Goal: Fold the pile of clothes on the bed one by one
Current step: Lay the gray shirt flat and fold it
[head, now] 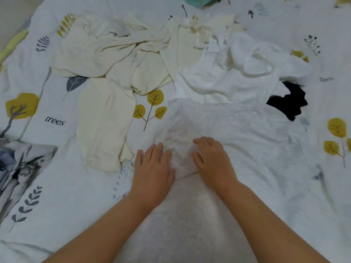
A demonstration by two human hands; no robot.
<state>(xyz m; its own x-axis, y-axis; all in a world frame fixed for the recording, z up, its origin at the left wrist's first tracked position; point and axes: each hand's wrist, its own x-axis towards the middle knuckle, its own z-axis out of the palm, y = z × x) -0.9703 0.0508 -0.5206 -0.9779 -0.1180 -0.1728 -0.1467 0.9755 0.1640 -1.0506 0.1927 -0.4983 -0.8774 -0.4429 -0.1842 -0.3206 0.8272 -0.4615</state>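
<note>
Left hand (153, 168) and right hand (210, 158) press flat, fingers spread, on one white garment (218, 126); cream pile (114, 59) remains unfolded.

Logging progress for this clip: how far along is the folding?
Done: no folded stack shows. In hand: the left hand and right hand press flat on a white garment spread on the bed. Left: cream clothes, a crumpled white pile and a black item lie unfolded.
</note>
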